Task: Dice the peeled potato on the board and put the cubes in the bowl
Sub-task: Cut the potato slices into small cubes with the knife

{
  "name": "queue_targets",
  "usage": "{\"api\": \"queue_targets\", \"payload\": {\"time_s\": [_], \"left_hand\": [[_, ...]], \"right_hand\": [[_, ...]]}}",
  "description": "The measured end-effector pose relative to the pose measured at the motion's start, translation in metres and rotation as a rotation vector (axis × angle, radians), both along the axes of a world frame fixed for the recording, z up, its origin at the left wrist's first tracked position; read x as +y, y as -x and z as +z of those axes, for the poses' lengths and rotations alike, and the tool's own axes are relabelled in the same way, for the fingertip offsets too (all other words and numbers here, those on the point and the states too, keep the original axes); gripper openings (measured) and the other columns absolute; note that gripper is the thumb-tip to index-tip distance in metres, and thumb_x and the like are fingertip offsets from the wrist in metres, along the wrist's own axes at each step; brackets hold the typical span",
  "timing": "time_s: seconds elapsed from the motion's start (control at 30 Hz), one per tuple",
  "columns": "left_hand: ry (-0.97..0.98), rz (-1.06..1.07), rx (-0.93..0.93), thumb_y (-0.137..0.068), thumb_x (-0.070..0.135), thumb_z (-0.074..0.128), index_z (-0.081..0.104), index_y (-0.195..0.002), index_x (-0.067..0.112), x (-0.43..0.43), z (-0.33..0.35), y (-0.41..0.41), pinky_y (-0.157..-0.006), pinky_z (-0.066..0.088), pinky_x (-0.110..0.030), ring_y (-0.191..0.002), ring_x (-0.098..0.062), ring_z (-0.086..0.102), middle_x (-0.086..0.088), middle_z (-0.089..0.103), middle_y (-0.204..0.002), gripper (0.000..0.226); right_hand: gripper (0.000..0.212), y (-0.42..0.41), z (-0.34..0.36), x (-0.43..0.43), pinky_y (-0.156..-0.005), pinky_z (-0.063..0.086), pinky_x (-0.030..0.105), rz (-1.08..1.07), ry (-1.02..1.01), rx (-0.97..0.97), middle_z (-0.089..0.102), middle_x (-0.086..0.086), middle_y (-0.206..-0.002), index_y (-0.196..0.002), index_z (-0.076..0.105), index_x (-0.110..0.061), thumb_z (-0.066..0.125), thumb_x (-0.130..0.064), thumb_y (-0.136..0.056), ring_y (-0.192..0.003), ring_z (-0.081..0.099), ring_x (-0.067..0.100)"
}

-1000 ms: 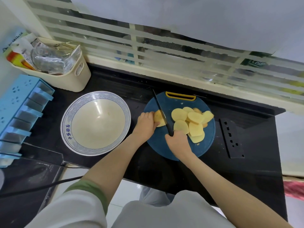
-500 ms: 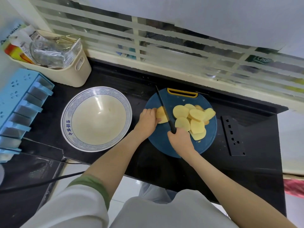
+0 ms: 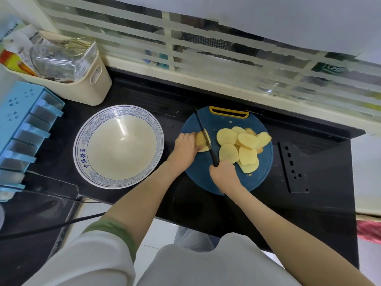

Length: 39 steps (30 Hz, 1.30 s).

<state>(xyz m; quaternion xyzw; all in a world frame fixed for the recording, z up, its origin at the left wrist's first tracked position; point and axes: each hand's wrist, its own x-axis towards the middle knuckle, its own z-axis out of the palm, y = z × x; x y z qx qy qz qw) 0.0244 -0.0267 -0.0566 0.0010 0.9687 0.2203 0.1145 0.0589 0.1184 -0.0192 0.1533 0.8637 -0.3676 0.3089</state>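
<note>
Left hand [image 3: 184, 149] fingers [image 3: 190, 137] curl on the potato piece [image 3: 199, 141]; right hand [image 3: 223, 175] grips the knife [image 3: 208, 145] cutting just beside them

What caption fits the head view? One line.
Left hand steadies potato piece, right hand slices it with knife on board.

You are getting soft daylight through the striped window [image 3: 206, 38]; the bowl [image 3: 123, 157] is catching a glare streak, and the wide lens is bending the edges.

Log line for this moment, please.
stage: slicing | left hand: holds potato | right hand: grips knife | slices: on board | bowl: no cubes
</note>
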Motion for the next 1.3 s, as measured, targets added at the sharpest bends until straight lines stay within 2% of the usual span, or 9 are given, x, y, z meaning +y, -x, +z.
{"api": "queue_targets", "payload": {"time_s": [0.27,0.4,0.5,0.6,0.77,0.97,1.03,1.17,1.3], "left_hand": [[-0.039,0.007,-0.020,-0.099,0.032,0.047,0.036,-0.140,0.004,-0.004,-0.001,0.004,-0.096,0.025,-0.030,-0.118,-0.028,0.040,-0.014,0.049,-0.129,0.051],[-0.037,-0.011,-0.004,-0.099,0.030,0.048,0.036,-0.141,0.003,-0.005,-0.001,0.004,-0.097,0.026,-0.032,-0.118,-0.029,0.040,-0.015,0.049,-0.131,0.052],[-0.024,-0.008,0.001,-0.099,0.032,0.047,0.036,-0.141,0.003,-0.005,-0.003,0.003,-0.096,0.026,-0.032,-0.118,-0.028,0.040,-0.014,0.048,-0.131,0.052],[-0.024,-0.006,-0.007,-0.099,0.032,0.047,0.036,-0.140,0.004,-0.005,-0.003,0.003,-0.096,0.026,-0.032,-0.118,-0.028,0.040,-0.014,0.048,-0.130,0.051],[-0.054,0.006,-0.038,-0.100,0.032,0.044,0.036,-0.140,0.005,-0.007,-0.002,0.004,-0.097,0.027,-0.033,-0.118,-0.028,0.040,-0.014,0.048,-0.130,0.050],[-0.083,0.052,-0.095,-0.102,0.033,0.039,0.037,-0.139,0.005,-0.008,-0.001,0.006,-0.094,0.028,-0.035,-0.115,-0.029,0.040,-0.015,0.049,-0.128,0.046],[-0.067,0.035,-0.100,-0.101,0.032,0.040,0.037,-0.139,0.006,-0.008,0.001,0.005,-0.093,0.029,-0.035,-0.115,-0.029,0.040,-0.015,0.050,-0.128,0.045],[-0.048,-0.004,-0.097,-0.100,0.028,0.045,0.032,-0.143,0.008,-0.008,0.004,0.005,-0.096,0.029,-0.034,-0.117,-0.028,0.039,-0.013,0.047,-0.132,0.049],[-0.089,-0.011,-0.105,-0.099,0.028,0.047,0.033,-0.144,0.008,-0.006,0.005,-0.001,-0.100,0.028,-0.035,-0.120,-0.028,0.039,-0.013,0.047,-0.133,0.051]], "right_hand": [[0.036,0.008,-0.013,-0.001,-0.048,0.022,0.026,-0.020,0.036,-0.013,0.028,-0.001,-0.061,-0.062,0.027,-0.015,0.048,-0.008,-0.091,-0.051,0.026,0.015],[0.031,0.013,-0.019,0.001,-0.048,0.030,0.024,0.076,-0.006,-0.055,0.039,0.003,-0.065,-0.064,0.037,-0.014,0.044,-0.011,-0.094,-0.059,0.038,0.018],[0.034,0.015,-0.027,0.002,-0.047,0.024,0.026,0.043,-0.006,-0.049,0.032,0.000,-0.062,-0.063,0.031,-0.014,0.047,-0.009,-0.093,-0.055,0.030,0.015],[0.033,0.015,-0.030,0.002,-0.048,0.026,0.025,0.107,-0.026,-0.060,0.037,0.001,-0.066,-0.064,0.034,-0.015,0.046,-0.011,-0.094,-0.060,0.036,0.016],[0.034,0.016,-0.027,0.005,-0.050,0.024,0.029,0.030,0.010,-0.052,0.031,0.000,-0.061,-0.064,0.032,-0.013,0.050,-0.011,-0.093,-0.054,0.030,0.015],[0.030,0.005,-0.019,0.025,-0.069,0.039,0.029,0.162,-0.111,-0.100,0.047,0.006,-0.075,-0.066,0.040,-0.016,0.045,-0.018,-0.096,-0.080,0.048,0.023],[0.030,0.003,-0.017,0.028,-0.069,0.040,0.030,0.129,-0.089,-0.108,0.046,0.006,-0.073,-0.066,0.041,-0.016,0.045,-0.017,-0.095,-0.074,0.047,0.024],[0.029,0.004,-0.011,0.035,-0.056,0.037,0.026,-0.018,-0.008,-0.126,0.040,0.004,-0.063,-0.065,0.039,-0.014,0.044,-0.013,-0.093,-0.053,0.036,0.018],[0.025,0.000,-0.007,0.029,-0.067,0.028,0.036,-0.196,0.130,-0.188,0.021,0.001,-0.071,-0.073,0.024,-0.017,0.041,-0.006,-0.088,-0.062,0.020,0.016]]}}
